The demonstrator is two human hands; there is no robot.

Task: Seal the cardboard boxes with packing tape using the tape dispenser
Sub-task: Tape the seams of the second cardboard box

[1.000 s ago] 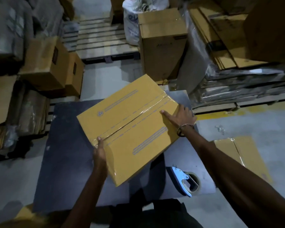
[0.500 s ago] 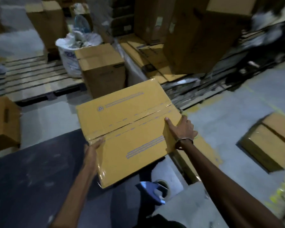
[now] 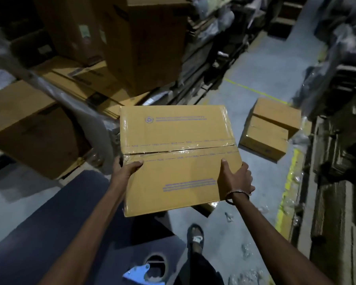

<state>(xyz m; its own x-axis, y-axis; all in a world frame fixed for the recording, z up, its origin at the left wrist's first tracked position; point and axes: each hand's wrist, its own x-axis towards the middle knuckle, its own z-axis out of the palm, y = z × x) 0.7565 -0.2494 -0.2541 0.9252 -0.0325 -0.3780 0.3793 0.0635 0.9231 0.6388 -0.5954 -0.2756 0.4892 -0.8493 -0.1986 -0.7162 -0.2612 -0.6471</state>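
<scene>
A yellow-brown cardboard box (image 3: 177, 132) with clear tape along its centre seam hangs in the air in front of me, lifted off the dark table (image 3: 49, 233). My left hand (image 3: 124, 169) grips its left edge, thumb on top. My right hand (image 3: 235, 179), with a bangle at the wrist, grips the right edge, thumb on the top face. The blue tape dispenser (image 3: 148, 270) with its roll lies on the table's near edge, below the box and apart from both hands.
Two taped boxes (image 3: 271, 128) lie on the grey floor to the right, beside a yellow line (image 3: 288, 186). Large cartons (image 3: 144, 44) and flattened cardboard stack up behind and to the left. My sandalled foot (image 3: 195, 237) stands on the floor by the table.
The box has come up off the table and swung to the right. My view turned right with it, bringing the floor boxes into sight. Both hands kept their hold on the box edges.
</scene>
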